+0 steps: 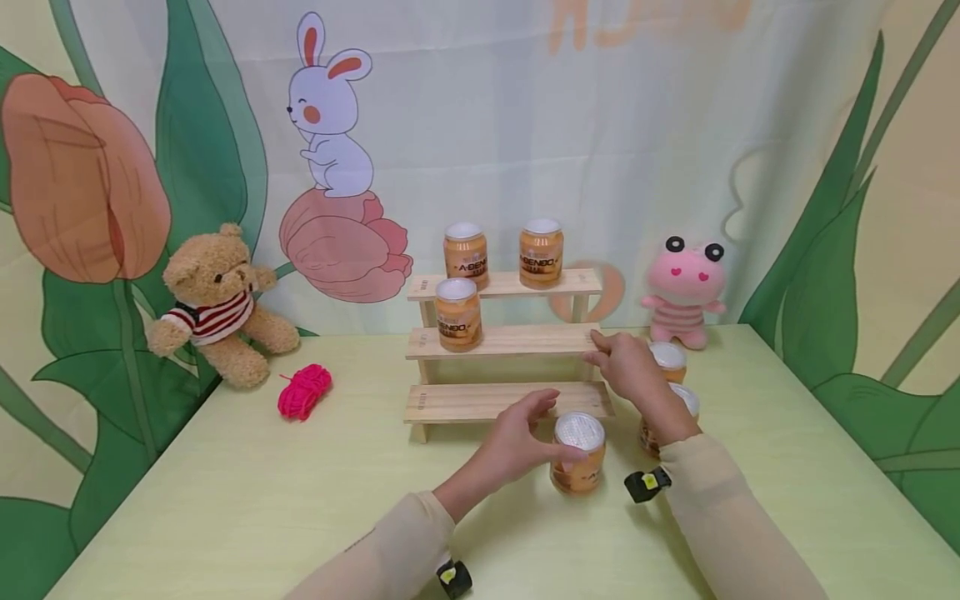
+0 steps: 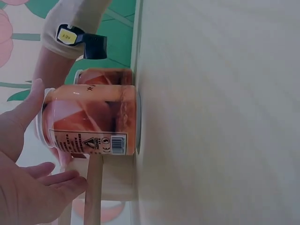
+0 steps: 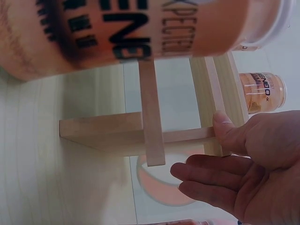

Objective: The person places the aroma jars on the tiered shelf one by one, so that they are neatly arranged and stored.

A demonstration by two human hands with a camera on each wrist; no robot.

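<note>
My left hand (image 1: 521,437) reaches beside an orange-labelled can (image 1: 579,467) on the table, before the stand's right end. In the left wrist view, the thumb (image 2: 33,101) lies at the can's silver rim while the other fingers extend apart from it. My right hand (image 1: 630,367) is at the right end of a three-tier wooden stand (image 1: 510,340). Its thumb (image 3: 224,123) touches the middle plank's end; the other fingers (image 3: 206,176) stretch loosely below. Two cans (image 1: 465,250) (image 1: 542,254) stand on the top tier, another can (image 1: 459,317) on the middle tier's left.
Two more cans (image 1: 667,360) (image 1: 684,398) stand right of the stand, partly hidden by the right forearm. A pink plush toy (image 1: 684,287) sits behind them. At the left are a teddy bear (image 1: 217,304) and a pink yarn bundle (image 1: 304,392). A printed curtain hangs behind.
</note>
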